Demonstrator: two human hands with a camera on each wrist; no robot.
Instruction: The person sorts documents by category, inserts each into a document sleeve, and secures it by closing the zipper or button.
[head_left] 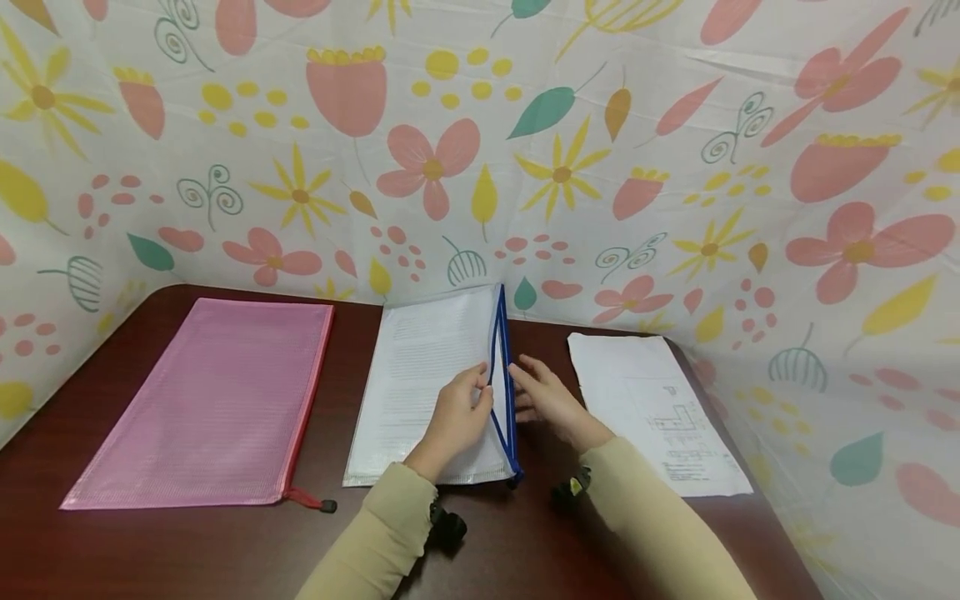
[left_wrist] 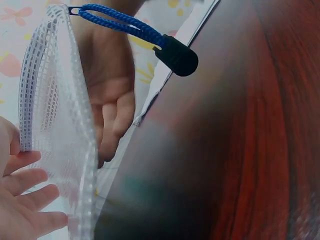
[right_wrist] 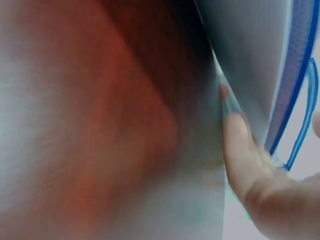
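Note:
A clear mesh zipper pouch (head_left: 420, 358) with blue trim lies in the middle of the table, printed sheets showing through it. Its blue-edged mouth (head_left: 501, 358) gapes along the right side. My left hand (head_left: 457, 417) holds the near lip of that mouth, fingers spread along the mesh (left_wrist: 60, 150) in the left wrist view. On the other lip is my right hand (head_left: 555, 404), thumb at the blue edge and fingers against the outside. A blue cord pull (left_wrist: 122, 22) with a black end hangs at the pouch's corner.
A pink mesh zipper pouch (head_left: 217, 400) with a red zipper lies on the left of the dark wooden table (head_left: 247, 550). Sheets of paper (head_left: 645, 408) with a printed drawing lie on the right. A flower-patterned cloth (head_left: 480, 150) hangs behind and beside the table.

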